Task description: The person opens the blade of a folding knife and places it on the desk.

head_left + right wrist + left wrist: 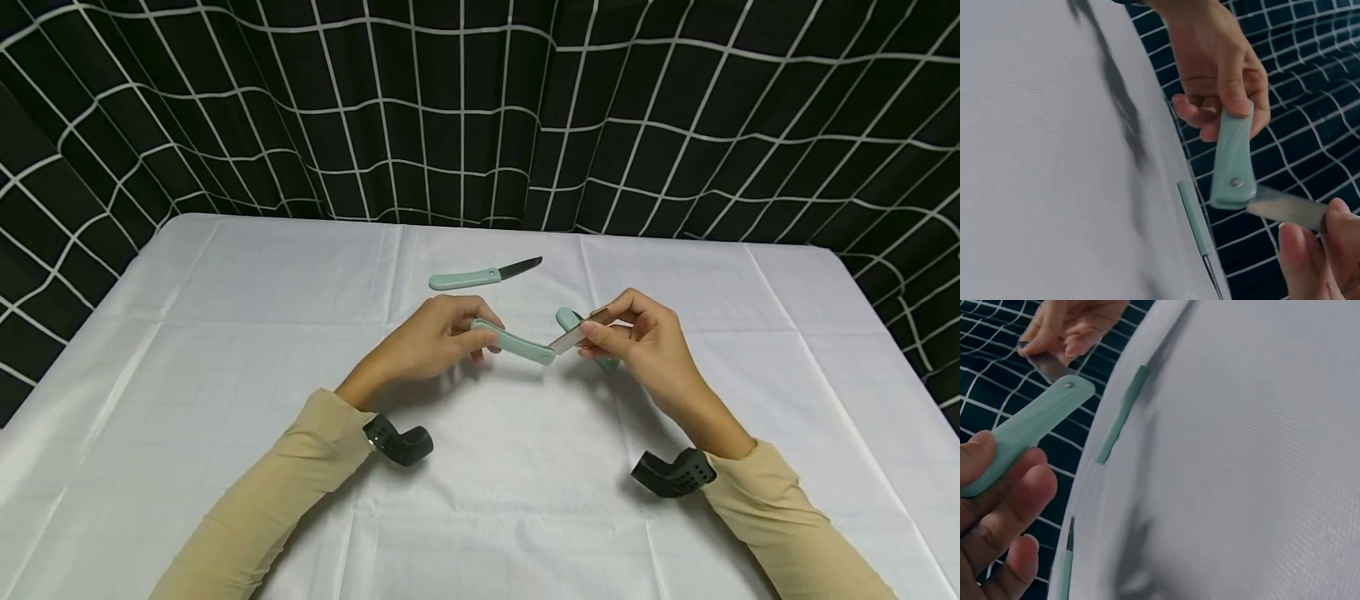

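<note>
Between the two hands, above the table, is a folding knife with a mint-green handle (517,344) and a silver blade (567,339) swung partway out at an angle. The left hand (441,335) grips the handle's end between thumb and fingers. Thumb and fingers of the right hand (641,333) pinch the blade near its tip. In the left wrist view the pivot end of the handle (1041,412) shows a small rivet. The right wrist view shows the blade (1288,209) running from handle to right fingertips.
An opened green folding knife (465,279) with a dark blade lies farther back on the white tablecloth (480,500). Another green knife (567,318), apparently folded, lies partly hidden behind the right hand. A black grid-patterned curtain (450,108) hangs behind the table.
</note>
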Available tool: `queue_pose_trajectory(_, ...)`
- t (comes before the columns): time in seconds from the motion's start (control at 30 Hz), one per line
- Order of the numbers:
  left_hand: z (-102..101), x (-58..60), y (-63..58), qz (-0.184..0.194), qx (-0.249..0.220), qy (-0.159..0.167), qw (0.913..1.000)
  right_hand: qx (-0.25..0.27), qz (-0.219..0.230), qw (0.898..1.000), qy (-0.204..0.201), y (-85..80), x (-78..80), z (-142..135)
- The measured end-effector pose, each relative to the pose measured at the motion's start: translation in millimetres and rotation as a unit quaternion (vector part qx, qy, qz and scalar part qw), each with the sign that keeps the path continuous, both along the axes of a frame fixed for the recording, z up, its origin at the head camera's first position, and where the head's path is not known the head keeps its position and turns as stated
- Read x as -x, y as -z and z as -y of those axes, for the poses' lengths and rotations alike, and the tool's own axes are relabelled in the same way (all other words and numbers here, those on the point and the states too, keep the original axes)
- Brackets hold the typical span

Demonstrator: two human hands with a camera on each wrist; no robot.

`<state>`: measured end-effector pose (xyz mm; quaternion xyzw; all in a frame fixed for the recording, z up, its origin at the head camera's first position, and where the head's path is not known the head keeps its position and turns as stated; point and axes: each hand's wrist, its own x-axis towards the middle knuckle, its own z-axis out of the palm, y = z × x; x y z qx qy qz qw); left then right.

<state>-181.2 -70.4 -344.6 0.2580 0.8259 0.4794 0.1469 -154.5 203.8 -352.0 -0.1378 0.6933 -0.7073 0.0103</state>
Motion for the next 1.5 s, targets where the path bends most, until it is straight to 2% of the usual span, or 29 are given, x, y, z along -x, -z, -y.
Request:
queue_pose_trajectory(0.13,0.9,1.6,-1.0,0.005,-0.032,-0.025,0.9992,0.078,0.026,0.997,-0.008,0.7,2.1,-3.4)
queue_pose_trajectory(0.23,1.2,2.1,-2.6,0.006,-0.057,-0.04,0.9976,0.14,0.054,0.988,-0.024,1.1,3.0,-5.3)
queue_pose_trajectory(0.37,1.5,1.4,-4.9,0.0,-0.077,-0.048,0.9958,0.18,0.076,0.98,-0.031,1.7,4.1,-6.2)
queue_pose_trajectory(0.47,2.0,0.9,-6.0,-0.002,-0.075,-0.051,0.9959,0.16,0.055,0.985,-0.015,1.9,5.2,-5.3)
queue_pose_trajectory(0.6,2.5,0.0,-8.3,-0.004,-0.06,-0.051,0.9969,0.102,0.018,0.994,0.018,1.6,5.8,-4.5)
queue_pose_trajectory(0.67,2.9,-0.4,-9.5,-0.004,-0.046,-0.05,0.9977,0.078,0.014,0.996,0.026,1.6,5.8,-4.8)
queue_pose_trajectory(0.9,4.5,-0.9,-10.8,-0.005,0.002,-0.021,0.9998,0.041,0.016,0.999,0.019,-1.4,4.6,-7.7)
queue_pose_trajectory(1.03,4.5,-1.7,-10.1,-0.021,0.014,-0.005,0.9997,0.029,0.009,0.999,0.015,-4.7,4.3,-10.0)
queue_pose_trajectory(1.23,1.5,-2.6,-9.1,-0.029,-0.001,-0.019,0.9994,0.03,-0.004,0.999,0.008,-4.8,5.0,-9.0)
queue_pose_trajectory(1.33,0.4,-3.5,-9.8,-0.03,-0.014,-0.03,0.999,0.052,-0.008,0.999,0.006,-3.3,5.3,-8.0)
queue_pose_trajectory(1.5,0.3,-5.6,-11.2,-0.029,-0.039,-0.027,0.9984,0.102,-0.001,0.995,0.007,-1.5,4.8,-6.9)
